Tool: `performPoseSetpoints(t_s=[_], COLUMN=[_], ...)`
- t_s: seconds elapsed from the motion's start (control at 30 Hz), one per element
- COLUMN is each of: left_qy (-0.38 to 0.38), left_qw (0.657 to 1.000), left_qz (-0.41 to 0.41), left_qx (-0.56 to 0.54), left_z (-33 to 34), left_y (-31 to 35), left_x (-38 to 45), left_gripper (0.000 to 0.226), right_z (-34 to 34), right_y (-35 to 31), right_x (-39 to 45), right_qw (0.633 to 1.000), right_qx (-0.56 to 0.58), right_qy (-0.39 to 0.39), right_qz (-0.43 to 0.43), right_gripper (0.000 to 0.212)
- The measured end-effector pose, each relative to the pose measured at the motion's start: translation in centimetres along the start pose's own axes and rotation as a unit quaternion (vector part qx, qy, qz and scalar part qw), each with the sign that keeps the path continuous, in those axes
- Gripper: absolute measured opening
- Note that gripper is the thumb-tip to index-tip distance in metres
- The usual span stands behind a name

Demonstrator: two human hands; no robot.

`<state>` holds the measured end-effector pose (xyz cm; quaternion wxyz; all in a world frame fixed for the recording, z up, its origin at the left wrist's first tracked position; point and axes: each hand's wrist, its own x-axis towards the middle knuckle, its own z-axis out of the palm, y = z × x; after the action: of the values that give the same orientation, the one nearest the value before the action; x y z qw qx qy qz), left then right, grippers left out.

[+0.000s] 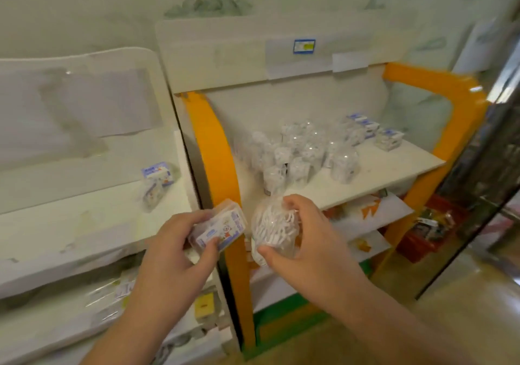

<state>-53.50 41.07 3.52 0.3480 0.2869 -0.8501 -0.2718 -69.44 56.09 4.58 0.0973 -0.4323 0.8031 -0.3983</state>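
Left hand: the left hand (pixel 171 249) is gripping a small clear box (pixel 218 228) with a blue-and-white label, thumb on the near face and fingers curled round the far side, just left of the orange post (pixel 216 150), low against it.
Right hand: the right hand (pixel 304 241) is pinching a clear pack of white picks (pixel 274 231) between the thumb below and the curled fingers above, just right of the orange post.
Gap between the two: box and pack are sitting close together without touching, and the post's lower stretch is showing in the gap.
Nearest edge: the front edge of the white shelf board (pixel 394 165) is running right of the post, just above the right hand's knuckles.
Stock on the board: clear tubs (pixel 298 150) are crowding the board right of the post, with blue-topped boxes (pixel 389 139) standing further right, toward the back.
Open room: bare board is showing along the front edge, right of the tubs and in front of the blue-topped boxes.
Left of the post: a pale shelf (pixel 70 224) is stretching away, carrying a couple of labelled boxes (pixel 157 181) close to the post.
Far right, low: a red basket (pixel 422 241) is sitting on the floor beyond the shelf's right upright.
Far top: a blue price label (pixel 304 46) is hanging on the header above and right of the post.
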Motion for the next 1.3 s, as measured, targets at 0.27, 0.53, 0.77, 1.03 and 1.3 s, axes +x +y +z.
performPoseSetpoints(t_s=[0.27,0.53,0.77,1.03,1.3], left_qy=[-0.054,-0.059,-0.024,0.019,0.05], left_qw=[0.998,0.997,0.997,0.998,0.998], left_qz=[0.022,0.045,0.049,0.03,0.007], left_qx=[0.006,-0.026,-0.055,-0.057,-0.035], left_z=[8.7,17.3,21.2,21.4,21.9], left_y=[5.4,8.0,8.1,7.2,7.7], left_x=[3.6,10.9,18.3,21.1,20.9], left_gripper=[0.037,0.038,0.039,0.039,0.036], right_z=[-7.9,-12.4,-11.2,-7.9,-7.3], right_y=[7.5,14.8,18.1,18.7,18.8], right_x=[0.1,5.1,13.7,19.6,20.6], right_qw=[0.996,0.991,0.997,0.993,0.978], right_qx=[-0.009,-0.034,-0.038,-0.102,-0.167], right_qy=[0.06,0.089,0.018,-0.01,-0.025], right_qz=[0.064,0.091,0.07,-0.061,-0.119], right_gripper=[0.078,0.08,0.081,0.072,0.076])
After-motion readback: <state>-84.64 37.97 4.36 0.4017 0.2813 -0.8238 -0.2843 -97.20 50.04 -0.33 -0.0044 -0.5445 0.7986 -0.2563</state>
